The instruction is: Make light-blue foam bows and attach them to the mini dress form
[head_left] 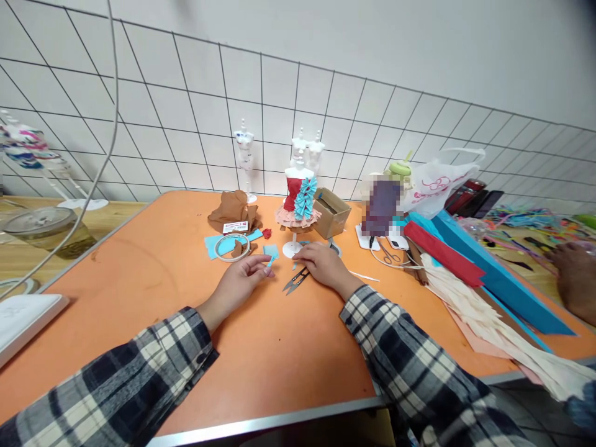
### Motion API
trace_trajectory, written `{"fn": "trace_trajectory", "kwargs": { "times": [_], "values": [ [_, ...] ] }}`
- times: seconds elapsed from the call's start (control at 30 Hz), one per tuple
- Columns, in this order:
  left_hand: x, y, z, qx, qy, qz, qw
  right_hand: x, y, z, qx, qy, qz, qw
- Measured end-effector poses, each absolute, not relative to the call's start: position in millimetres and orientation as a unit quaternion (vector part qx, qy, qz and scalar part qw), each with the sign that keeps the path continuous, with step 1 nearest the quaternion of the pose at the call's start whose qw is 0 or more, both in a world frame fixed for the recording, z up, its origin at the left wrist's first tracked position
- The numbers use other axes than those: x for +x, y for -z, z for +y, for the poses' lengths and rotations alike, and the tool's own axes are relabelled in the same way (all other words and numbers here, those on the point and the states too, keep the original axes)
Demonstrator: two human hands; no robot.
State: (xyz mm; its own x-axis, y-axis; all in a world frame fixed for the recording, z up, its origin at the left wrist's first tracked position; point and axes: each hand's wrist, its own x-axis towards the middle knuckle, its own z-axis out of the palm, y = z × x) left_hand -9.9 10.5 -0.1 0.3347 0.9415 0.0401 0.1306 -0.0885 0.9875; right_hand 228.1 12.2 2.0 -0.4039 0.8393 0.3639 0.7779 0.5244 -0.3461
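Observation:
My left hand [244,277] pinches a small light-blue strip of crepe paper [270,261] between thumb and fingertips. Beside the round white base [292,249] of a mini dress form, my right hand [322,264] rests low with its fingers drawn together; what they hold, if anything, is hidden. Partly under that hand lie thread snips [297,282], blades pointing toward me. The dress form [298,192] stands upright in a red bodice with blue ruffles and a pink and brown ruffled skirt. A light-blue paper square [270,251] lies between my hands.
Left of the form are crumpled brown paper [233,208], a pale ring [224,248] and a red scrap [267,233]. A cardboard box [333,214] stands behind right. Scissors [388,256] and coloured paper strips [503,279] lie rightward; another person's hand [575,273] is far right.

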Motion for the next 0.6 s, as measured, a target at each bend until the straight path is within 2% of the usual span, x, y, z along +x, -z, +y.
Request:
{"fn": "trace_trajectory", "kwargs": {
  "times": [0.2,0.4,0.5,0.6],
  "values": [
    [-9,-3,9,0.663,-0.388,0.439,0.466,222,-6,25,-0.443,-0.073,-0.878,0.164],
    [-8,-2,12,0.655,-0.401,0.471,0.433,224,-10,20,-0.489,-0.070,-0.858,0.142],
    [-8,-3,11,0.655,-0.412,0.467,0.428,218,-11,9,-0.514,-0.107,-0.824,0.212],
    [-7,-5,9,0.635,-0.417,0.465,0.455,201,-12,-6,-0.554,-0.282,-0.702,0.346]
  ]
}}
